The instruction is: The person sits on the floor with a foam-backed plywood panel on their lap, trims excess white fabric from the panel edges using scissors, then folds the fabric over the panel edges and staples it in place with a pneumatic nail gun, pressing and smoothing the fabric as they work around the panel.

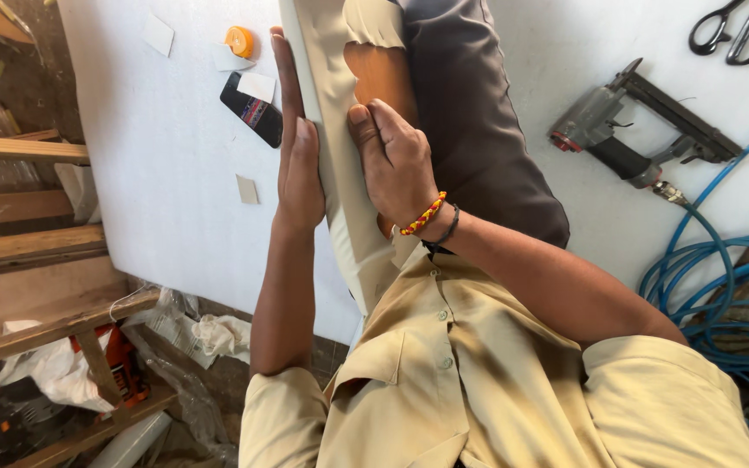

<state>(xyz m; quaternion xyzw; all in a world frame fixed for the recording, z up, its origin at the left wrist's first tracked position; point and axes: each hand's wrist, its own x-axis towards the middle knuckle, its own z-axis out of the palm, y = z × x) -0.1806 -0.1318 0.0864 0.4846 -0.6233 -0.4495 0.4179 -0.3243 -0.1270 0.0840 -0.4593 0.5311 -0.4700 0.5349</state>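
An upholstered panel (327, 78) stands on edge on a white table (158, 173). Cream fabric covers its side, and brown wood (383, 74) and dark brown fabric (470, 121) show on its back. My left hand (298, 147) lies flat against the cream side, fingers straight. My right hand (392, 160), with a beaded bracelet at the wrist, presses the folded cream fabric edge down onto the back. The panel is clamped between both hands and leans against my beige shirt.
A pneumatic staple gun (630, 130) lies on the table at the right, with a coiled blue air hose (721, 286) behind it. Scissors (739, 30) lie top right. An orange tape measure (238, 41), a black flat object (253, 111) and paper scraps lie at left. Wooden frames (28, 243) stand beyond the table's left edge.
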